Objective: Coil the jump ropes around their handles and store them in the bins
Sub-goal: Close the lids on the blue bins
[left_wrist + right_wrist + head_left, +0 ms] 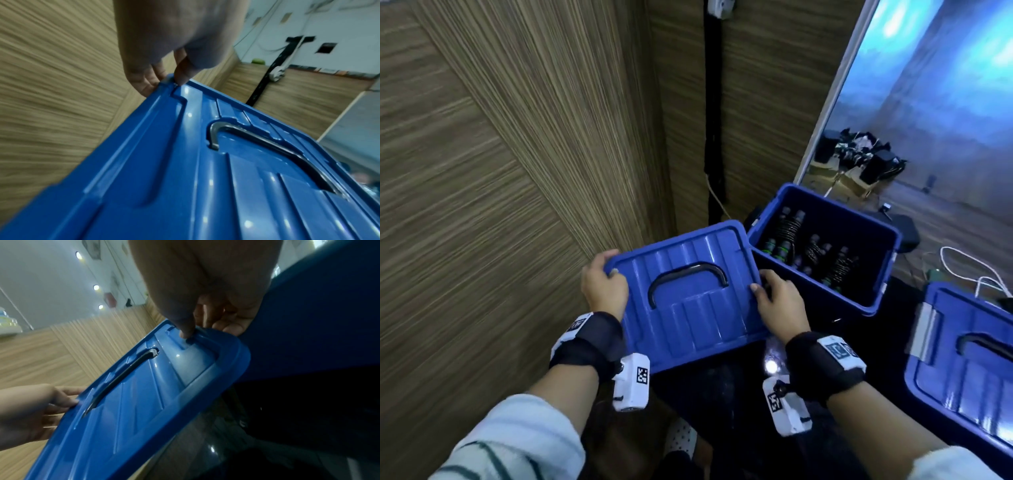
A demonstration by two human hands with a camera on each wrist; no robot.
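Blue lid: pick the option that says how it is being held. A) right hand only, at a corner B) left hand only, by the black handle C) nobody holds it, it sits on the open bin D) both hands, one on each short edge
D: the left hand and the right hand each grip an opposite edge of the blue lid, beside the open bin.

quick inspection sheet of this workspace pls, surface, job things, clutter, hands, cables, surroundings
surface: dark floor under the bins
job's things: coiled jump ropes lie in the open blue bin; blue lid held beside it; closed bin at right
clutter: dark gear pile, seemingly a mirror reflection
grippers: left hand and right hand grip opposite lid edges
cables: white cable behind closed bin
surroundings: wood-grain wall
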